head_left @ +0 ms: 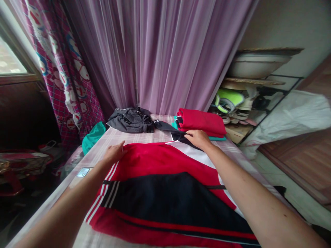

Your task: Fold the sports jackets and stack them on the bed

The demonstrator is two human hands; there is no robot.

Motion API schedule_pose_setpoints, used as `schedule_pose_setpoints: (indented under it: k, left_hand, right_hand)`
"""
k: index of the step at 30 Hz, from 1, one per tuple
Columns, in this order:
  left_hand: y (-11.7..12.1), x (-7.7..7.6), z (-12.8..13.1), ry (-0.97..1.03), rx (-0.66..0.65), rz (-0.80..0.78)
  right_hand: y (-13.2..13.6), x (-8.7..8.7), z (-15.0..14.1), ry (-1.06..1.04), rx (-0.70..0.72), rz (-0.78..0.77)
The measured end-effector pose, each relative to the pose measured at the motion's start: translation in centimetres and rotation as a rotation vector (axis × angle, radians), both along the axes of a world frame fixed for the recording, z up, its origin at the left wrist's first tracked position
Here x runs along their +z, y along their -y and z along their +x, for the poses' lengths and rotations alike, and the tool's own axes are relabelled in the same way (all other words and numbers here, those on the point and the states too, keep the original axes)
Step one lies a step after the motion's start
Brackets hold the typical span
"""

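Note:
A red, black and white track jacket (152, 158) with white stripes lies spread across the bed in front of me. At its far left corner is my left hand (115, 153), its fingers at the red edge and closed on the cloth as far as I can see. My right hand (198, 138) pinches a black part near the jacket's white panel, on the far right side. Just behind that hand sits a folded red garment (201, 120) on top of teal cloth. A crumpled dark grey garment (133, 119) with white piping lies at the back left.
A phone (83, 172) lies by the bed's left edge, near my left forearm. Teal cloth (93, 137) hangs at the far left corner. Purple curtains (160, 55) close off the back. To the right stands a rack of shoes (239, 113) with a white plastic bag (292, 113).

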State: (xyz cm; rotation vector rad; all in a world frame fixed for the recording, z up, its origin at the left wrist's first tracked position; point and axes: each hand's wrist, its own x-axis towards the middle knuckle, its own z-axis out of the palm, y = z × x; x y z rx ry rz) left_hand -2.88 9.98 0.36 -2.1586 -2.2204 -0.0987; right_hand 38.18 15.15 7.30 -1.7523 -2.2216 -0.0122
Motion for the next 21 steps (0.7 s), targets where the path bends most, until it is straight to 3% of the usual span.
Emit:
schedule_pose_setpoints:
  k: [4,7,11,14,17,19,21]
  left_hand:
    - [-0.1,3.5,-0.5,-0.052,-0.066,-0.049]
    - [2.2,4.8,-0.9,-0.031,-0.15,0.018]
    - [7.4,3.8,-1.5,0.076,-0.368,0.062]
    - [10.5,2.3,-1.8,0.12,-0.439,-0.017]
    - [11.4,1.8,-1.8,0.122,-0.424,-0.107]
    - [11.1,2.3,-1.5,0.098,-0.425,-0.158]
    - [10.5,3.0,-0.9,0.066,-0.387,-0.1]
  right_hand:
    - [2.1,0.6,0.6,-0.024,0.031,0.006]
    - [4.9,0.4,1.9,-0.078,0.073,0.029]
    - [10.4,-1.2,4.0,-0.181,0.174,0.015]
    - [14.5,-3.0,4.9,-0.138,0.251,-0.118]
    - [16.9,-4.0,5.1,-0.036,0.284,-0.265]
    - [17.4,-3.8,5.0,-0.02,0.296,-0.318]
    - [17.0,-3.1,5.1,-0.031,0.302,-0.322]
